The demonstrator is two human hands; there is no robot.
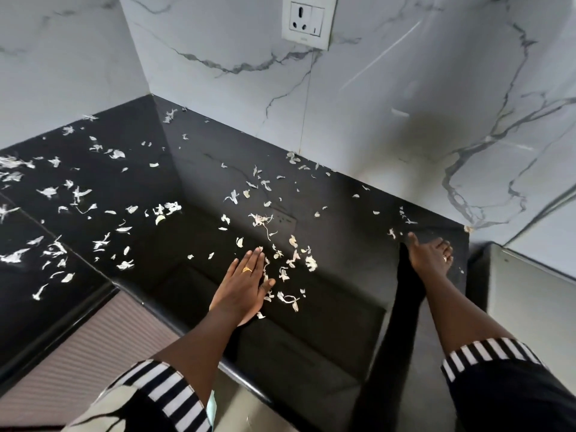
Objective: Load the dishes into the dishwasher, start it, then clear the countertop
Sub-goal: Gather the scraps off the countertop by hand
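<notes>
A glossy black countertop (199, 169) fills the corner, strewn with many thin white peel scraps (282, 269). My left hand (244, 283) lies flat on the counter near its front edge, fingers together, its side touching a cluster of scraps. My right hand (431, 255) rests on the counter's right end, fingers spread and curled over the far right edge, holding nothing. More scraps (78, 194) are scattered over the left part of the counter. No dishes or dishwasher are in view.
White marble-patterned wall tiles (389, 88) rise behind and left of the counter, with a power socket (308, 21) high on the back wall. A ribbed pinkish cabinet front (93, 338) sits below the counter edge. A grey appliance top (530, 288) stands at the right.
</notes>
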